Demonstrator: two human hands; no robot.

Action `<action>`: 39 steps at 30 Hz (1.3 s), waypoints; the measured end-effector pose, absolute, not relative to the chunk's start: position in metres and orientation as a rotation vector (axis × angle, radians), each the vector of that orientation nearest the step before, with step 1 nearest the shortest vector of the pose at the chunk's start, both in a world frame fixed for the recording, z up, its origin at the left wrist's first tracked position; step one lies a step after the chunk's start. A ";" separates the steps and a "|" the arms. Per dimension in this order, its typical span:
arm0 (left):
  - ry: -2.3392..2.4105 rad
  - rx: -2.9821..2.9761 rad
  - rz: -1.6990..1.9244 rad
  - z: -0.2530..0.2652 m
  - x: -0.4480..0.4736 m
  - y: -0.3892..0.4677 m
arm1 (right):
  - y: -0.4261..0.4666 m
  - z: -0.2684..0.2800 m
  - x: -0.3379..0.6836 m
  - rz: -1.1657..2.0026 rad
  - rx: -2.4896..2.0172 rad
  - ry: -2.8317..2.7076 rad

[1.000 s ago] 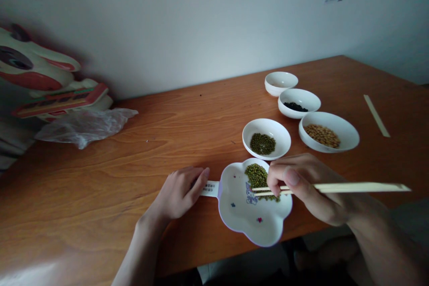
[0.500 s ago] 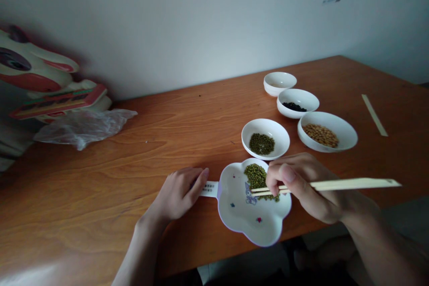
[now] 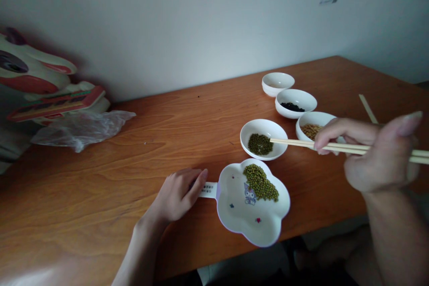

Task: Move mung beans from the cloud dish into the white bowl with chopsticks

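My left hand (image 3: 181,192) is closed around the handle of a white flower-shaped dish (image 3: 237,219) with a lilac rim. Green mung beans (image 3: 259,183) lie heaped on the dish's upper right side. My right hand (image 3: 372,152) grips a pair of wooden chopsticks (image 3: 298,144), whose tips reach over a white bowl (image 3: 246,129) just behind the dish. Inside that bowl is a small pile of mung beans (image 3: 259,144), close to the tips. Whether the tips pinch a bean is too small to tell. Part of the bowl of tan beans (image 3: 310,131) is hidden by my right hand.
Farther back stand a bowl of black beans (image 3: 296,97) and another white bowl (image 3: 278,84). A flat pale strip (image 3: 368,108) lies at the right. On the left are a crumpled clear plastic bag (image 3: 83,129) and a cow-shaped toy keyboard (image 3: 60,103) by the wall.
My right hand has lifted off the dish and moved right and back, carrying the chopstick tips from the dish's beans to the bowl behind. My left hand has stayed on the handle.
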State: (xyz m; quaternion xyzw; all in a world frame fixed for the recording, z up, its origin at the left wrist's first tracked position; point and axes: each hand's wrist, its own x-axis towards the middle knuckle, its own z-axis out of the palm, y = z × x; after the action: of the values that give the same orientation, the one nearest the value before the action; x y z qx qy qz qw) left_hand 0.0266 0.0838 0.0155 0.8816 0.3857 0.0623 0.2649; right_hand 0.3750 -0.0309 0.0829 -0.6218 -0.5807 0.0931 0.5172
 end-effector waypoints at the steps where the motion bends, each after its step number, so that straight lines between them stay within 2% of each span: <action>1: 1.043 2.383 0.164 0.015 0.027 0.084 | -0.031 0.083 0.375 0.222 -1.497 -1.393; 4: 1.033 2.391 0.160 0.015 0.026 0.084 | -0.030 0.084 0.373 0.353 -1.394 -1.436; 9: 1.038 2.390 0.168 0.015 0.026 0.084 | -0.027 0.080 0.357 0.794 -1.197 -1.713; 13: 1.041 2.388 0.175 0.016 0.026 0.084 | -0.023 0.074 0.343 0.933 -1.224 -1.868; 39: 1.043 2.381 0.179 0.018 0.028 0.084 | -0.015 0.066 0.328 0.888 -1.224 -1.906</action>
State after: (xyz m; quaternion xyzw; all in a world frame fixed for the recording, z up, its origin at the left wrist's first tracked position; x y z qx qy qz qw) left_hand 0.0279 0.0835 0.0176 0.8812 0.3861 0.0663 0.2648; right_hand 0.3281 -0.0147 0.0665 -0.4718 -0.7349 0.3421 0.3468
